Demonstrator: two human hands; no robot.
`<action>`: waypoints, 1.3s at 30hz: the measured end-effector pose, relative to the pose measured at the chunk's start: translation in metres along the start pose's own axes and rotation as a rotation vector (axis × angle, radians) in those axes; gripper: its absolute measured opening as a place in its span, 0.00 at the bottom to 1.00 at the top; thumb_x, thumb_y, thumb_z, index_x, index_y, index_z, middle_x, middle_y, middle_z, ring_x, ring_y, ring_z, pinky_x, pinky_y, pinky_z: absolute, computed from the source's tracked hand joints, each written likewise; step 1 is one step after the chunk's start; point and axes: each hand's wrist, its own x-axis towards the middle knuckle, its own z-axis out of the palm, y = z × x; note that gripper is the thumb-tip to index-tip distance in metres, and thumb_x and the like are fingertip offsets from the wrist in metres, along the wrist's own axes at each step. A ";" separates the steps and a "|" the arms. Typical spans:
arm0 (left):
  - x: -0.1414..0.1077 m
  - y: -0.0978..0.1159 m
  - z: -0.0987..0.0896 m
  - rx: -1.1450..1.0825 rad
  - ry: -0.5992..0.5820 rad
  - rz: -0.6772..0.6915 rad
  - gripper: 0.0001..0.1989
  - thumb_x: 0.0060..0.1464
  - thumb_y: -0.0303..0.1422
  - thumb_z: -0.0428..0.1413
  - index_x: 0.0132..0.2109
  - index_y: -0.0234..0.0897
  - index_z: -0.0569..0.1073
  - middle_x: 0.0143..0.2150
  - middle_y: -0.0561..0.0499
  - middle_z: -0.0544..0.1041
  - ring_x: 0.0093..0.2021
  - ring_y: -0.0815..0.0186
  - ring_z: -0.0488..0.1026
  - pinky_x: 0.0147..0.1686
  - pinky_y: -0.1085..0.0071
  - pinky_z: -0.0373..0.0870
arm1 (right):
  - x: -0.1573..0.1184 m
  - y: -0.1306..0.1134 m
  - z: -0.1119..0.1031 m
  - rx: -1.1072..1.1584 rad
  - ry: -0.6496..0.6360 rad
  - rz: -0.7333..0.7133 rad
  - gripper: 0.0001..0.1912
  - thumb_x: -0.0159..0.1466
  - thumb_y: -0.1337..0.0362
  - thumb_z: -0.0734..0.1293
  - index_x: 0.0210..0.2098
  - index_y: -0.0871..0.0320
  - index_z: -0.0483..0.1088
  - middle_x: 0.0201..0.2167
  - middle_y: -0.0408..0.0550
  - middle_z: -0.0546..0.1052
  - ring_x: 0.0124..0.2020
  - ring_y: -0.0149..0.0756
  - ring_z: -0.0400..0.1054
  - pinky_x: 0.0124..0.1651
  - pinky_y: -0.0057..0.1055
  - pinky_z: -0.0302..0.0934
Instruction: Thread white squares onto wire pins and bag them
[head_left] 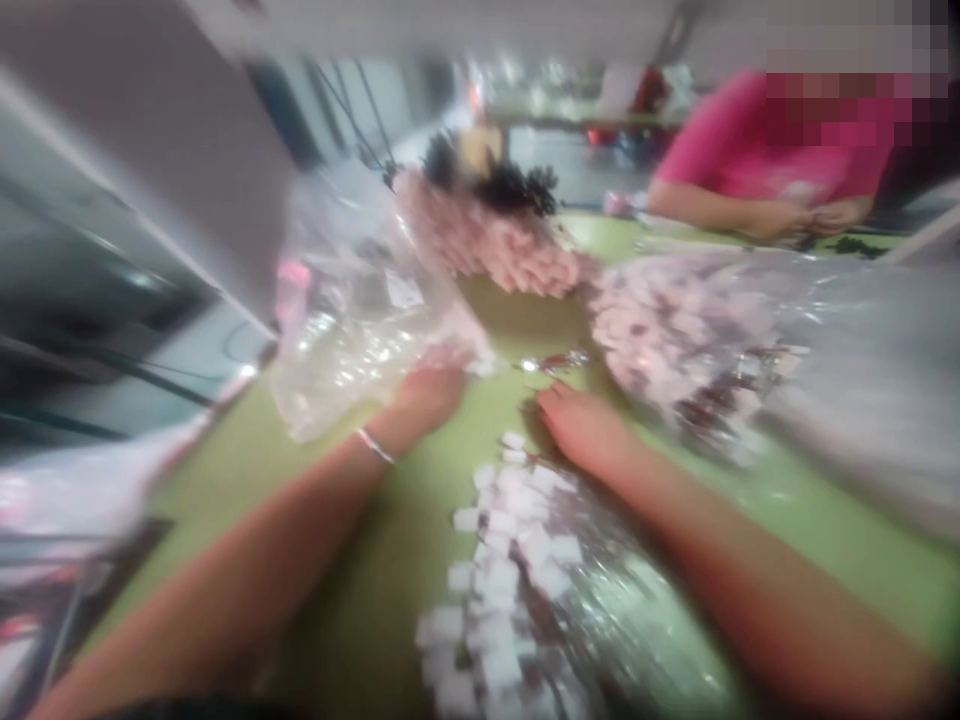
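Observation:
My left hand (433,392), with a pale band on its wrist, is at the edge of a clear plastic bag (352,350). Its fingers are blurred and partly lost against the plastic, so their grip is unclear. My right hand (577,420) rests low over the green table (390,560), fingers curled in; whatever they hold is too blurred to make out. Just beyond it lie small shiny and reddish pieces (555,362). Nearer to me, a clear bag (637,610) lies by a pile of small items with white tags (499,560).
Pink bundled pieces with dark tops (510,240) lie at the back. A clear bag of pale pink pieces (675,320) sits at right. Across the table, a person in a pink top (720,150) works with both hands. A grey panel (150,130) rises at left.

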 end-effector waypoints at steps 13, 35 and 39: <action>-0.065 0.001 -0.010 -0.288 0.077 0.058 0.18 0.62 0.28 0.44 0.52 0.37 0.74 0.52 0.45 0.76 0.50 0.60 0.72 0.54 0.59 0.68 | 0.005 0.028 -0.015 0.002 -0.188 0.003 0.13 0.67 0.62 0.57 0.41 0.57 0.72 0.41 0.54 0.77 0.34 0.41 0.71 0.32 0.33 0.57; -0.054 0.047 -0.007 -1.061 -0.075 -0.239 0.16 0.58 0.35 0.54 0.52 0.39 0.73 0.31 0.49 0.76 0.27 0.70 0.70 0.29 0.71 0.67 | -0.009 0.002 -0.025 0.543 0.051 -0.005 0.05 0.63 0.66 0.61 0.34 0.57 0.68 0.30 0.46 0.76 0.29 0.33 0.67 0.33 0.30 0.57; -0.057 0.050 0.012 -1.434 -0.124 -0.377 0.15 0.54 0.37 0.59 0.47 0.35 0.73 0.31 0.48 0.76 0.29 0.70 0.72 0.29 0.74 0.67 | -0.013 -0.006 -0.027 0.632 0.087 0.002 0.07 0.63 0.62 0.62 0.30 0.55 0.70 0.25 0.41 0.75 0.25 0.30 0.65 0.30 0.29 0.56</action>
